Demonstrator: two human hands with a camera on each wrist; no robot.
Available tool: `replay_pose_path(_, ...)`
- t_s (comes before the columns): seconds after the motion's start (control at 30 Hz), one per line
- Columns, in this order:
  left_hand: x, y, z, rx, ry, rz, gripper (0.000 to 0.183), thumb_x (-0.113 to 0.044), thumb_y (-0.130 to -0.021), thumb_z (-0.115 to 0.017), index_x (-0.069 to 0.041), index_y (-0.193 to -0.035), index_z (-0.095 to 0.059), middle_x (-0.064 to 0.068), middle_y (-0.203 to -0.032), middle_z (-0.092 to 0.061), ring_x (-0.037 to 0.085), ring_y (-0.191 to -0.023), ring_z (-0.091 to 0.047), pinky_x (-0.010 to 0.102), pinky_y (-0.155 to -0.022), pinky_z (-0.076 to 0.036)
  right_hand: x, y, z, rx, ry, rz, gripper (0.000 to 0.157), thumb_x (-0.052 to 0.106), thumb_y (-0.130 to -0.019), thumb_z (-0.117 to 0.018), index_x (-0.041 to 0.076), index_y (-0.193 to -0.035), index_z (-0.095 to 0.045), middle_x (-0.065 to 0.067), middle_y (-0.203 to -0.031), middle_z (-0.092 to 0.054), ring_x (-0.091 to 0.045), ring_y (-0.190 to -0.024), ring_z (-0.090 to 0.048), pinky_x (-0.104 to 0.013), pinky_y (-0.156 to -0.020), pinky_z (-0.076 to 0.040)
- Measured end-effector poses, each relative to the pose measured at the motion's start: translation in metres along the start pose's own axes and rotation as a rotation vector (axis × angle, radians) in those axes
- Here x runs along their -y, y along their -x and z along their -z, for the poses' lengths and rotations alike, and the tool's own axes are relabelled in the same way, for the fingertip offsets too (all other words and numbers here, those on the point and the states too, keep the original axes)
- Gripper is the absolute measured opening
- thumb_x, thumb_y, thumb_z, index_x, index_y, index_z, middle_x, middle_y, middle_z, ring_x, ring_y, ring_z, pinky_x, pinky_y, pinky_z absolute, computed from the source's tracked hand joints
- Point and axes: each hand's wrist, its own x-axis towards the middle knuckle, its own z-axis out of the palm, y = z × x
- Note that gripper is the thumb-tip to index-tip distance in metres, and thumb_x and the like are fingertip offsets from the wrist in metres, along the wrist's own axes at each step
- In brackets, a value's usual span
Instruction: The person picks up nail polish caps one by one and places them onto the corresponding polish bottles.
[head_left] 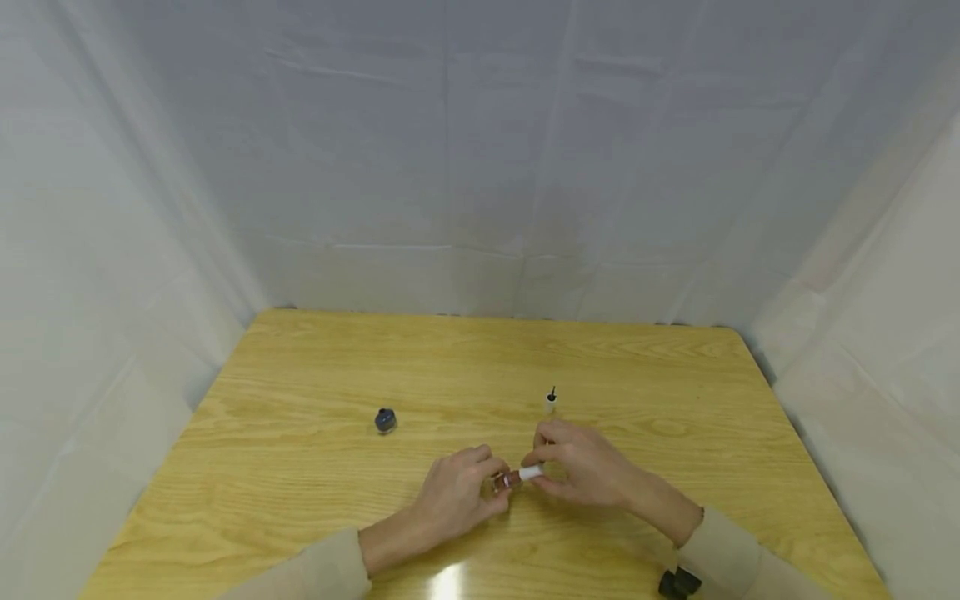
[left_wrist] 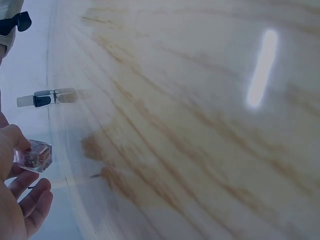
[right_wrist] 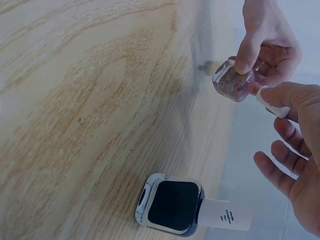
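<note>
My left hand (head_left: 459,490) pinches a small clear nail polish bottle (right_wrist: 232,84) with reddish, glittery polish inside. Its white cap (right_wrist: 276,106) is between the thumb and fingers of my right hand (head_left: 585,465), and a reddish stretch of neck shows between cap and glass. The bottle is tilted sideways above the table. Just beyond the right hand, a white brush cap (head_left: 551,400) stands upside down, its dark brush pointing up. An uncapped dark nail polish bottle (head_left: 386,421) stands farther left.
Close by my right wrist stands another dark nail polish bottle (right_wrist: 172,205) with a white cap, also seen in the left wrist view. The wooden table (head_left: 315,358) meets white sheeting (head_left: 487,167) at the back and sides. A black device (head_left: 680,582) sits at the right sleeve.
</note>
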Motion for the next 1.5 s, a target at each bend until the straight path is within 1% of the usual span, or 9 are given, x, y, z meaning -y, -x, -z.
replay_pose_path(0.3,-0.001,-0.001,0.001,0.024,0.013,0.009,0.020,-0.030,-0.078,-0.077,-0.020,-0.094,-0.073,-0.009,-0.078,-0.062,-0.005,-0.060,-0.041,0.001,-0.049,-0.031,0.001,0.000,-0.003,-0.017,-0.021,0.031,0.014,0.027,-0.081,-0.077,0.022,-0.093,-0.075,0.012,-0.087,-0.052,0.001,-0.075,-0.044,-0.008,-0.062,-0.039)
replay_pose_path(0.67,-0.003,-0.001,0.001,-0.002,-0.007,-0.010,0.019,-0.029,-0.077,-0.078,-0.021,-0.092,-0.072,-0.010,-0.076,-0.061,-0.006,-0.059,-0.041,0.001,-0.049,-0.030,0.002,0.000,-0.007,-0.008,-0.017,0.032,0.015,0.025,-0.080,-0.078,0.022,-0.095,-0.076,0.011,-0.087,-0.052,0.001,-0.075,-0.043,-0.009,-0.062,-0.039)
replay_pose_path(0.83,-0.004,-0.001,0.001,-0.001,-0.026,-0.008,0.019,-0.030,-0.076,-0.078,-0.021,-0.092,-0.072,-0.011,-0.076,-0.061,-0.006,-0.059,-0.039,0.001,-0.049,-0.030,0.002,0.000,-0.007,0.002,0.000,0.022,0.015,0.028,-0.082,-0.077,0.022,-0.096,-0.076,0.011,-0.088,-0.053,0.001,-0.075,-0.043,-0.009,-0.061,-0.039)
replay_pose_path(1.0,-0.004,-0.001,0.002,0.003,-0.023,-0.011,0.019,-0.030,-0.076,-0.078,-0.021,-0.093,-0.072,-0.011,-0.076,-0.061,-0.006,-0.059,-0.040,0.001,-0.050,-0.030,0.003,0.001,-0.006,0.014,-0.002,0.004,0.019,0.033,-0.083,-0.075,0.020,-0.097,-0.076,0.011,-0.088,-0.053,0.002,-0.074,-0.041,-0.009,-0.061,-0.037)
replay_pose_path(1.13,-0.004,-0.001,0.002,0.008,-0.025,-0.011,0.019,-0.030,-0.076,-0.077,-0.022,-0.092,-0.072,-0.011,-0.077,-0.061,-0.006,-0.060,-0.039,0.001,-0.049,-0.030,0.003,0.001,-0.007,0.001,0.029,0.017,0.021,0.037,-0.084,-0.072,0.020,-0.096,-0.076,0.012,-0.085,-0.053,0.001,-0.072,-0.039,-0.009,-0.060,-0.035)
replay_pose_path(1.33,-0.005,-0.001,0.002,0.035,-0.020,-0.011,0.018,-0.029,-0.077,-0.077,-0.021,-0.092,-0.072,-0.011,-0.077,-0.060,-0.006,-0.059,-0.039,0.002,-0.049,-0.030,0.003,0.004,-0.011,-0.017,0.082,0.002,0.021,0.040,-0.083,-0.072,0.022,-0.093,-0.075,0.013,-0.083,-0.056,0.001,-0.072,-0.040,-0.008,-0.060,-0.035)
replay_pose_path(1.5,-0.007,-0.001,0.002,0.036,-0.008,-0.012,0.017,-0.029,-0.077,-0.077,-0.021,-0.092,-0.073,-0.011,-0.077,-0.060,-0.006,-0.061,-0.041,0.003,-0.051,-0.032,0.004,0.005,-0.014,-0.059,0.136,0.004,0.022,0.044,-0.081,-0.073,0.022,-0.086,-0.075,0.013,-0.080,-0.057,0.001,-0.070,-0.042,-0.008,-0.059,-0.036)
